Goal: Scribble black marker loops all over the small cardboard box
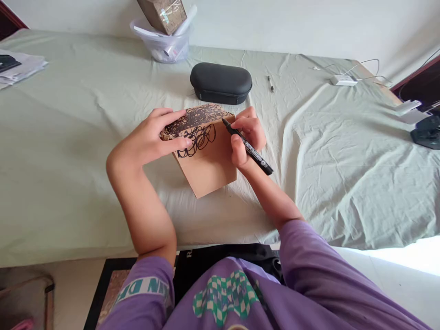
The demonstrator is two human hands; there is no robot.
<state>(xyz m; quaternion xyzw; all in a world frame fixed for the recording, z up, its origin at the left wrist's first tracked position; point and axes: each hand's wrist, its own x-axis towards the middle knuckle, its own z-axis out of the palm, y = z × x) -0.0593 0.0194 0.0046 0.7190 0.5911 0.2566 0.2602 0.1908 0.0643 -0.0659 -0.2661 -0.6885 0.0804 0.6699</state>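
A brown cardboard box stands on the cloth-covered table in front of me. Dense black scribbles cover its top, and looser black loops run along the upper part of the side facing me. My left hand grips the box's upper left end, fingers on top and thumb on the near side over the loops. In my right hand is a black marker, held like a pen. Its tip is at the upper right of the near side, by the top edge; whether it touches the cardboard I cannot tell.
Behind the box lies a black zip case, with a small pen to its right. A clear plastic tub holding a brown box stands by the wall. Papers lie far left; a white power strip with cables sits at right.
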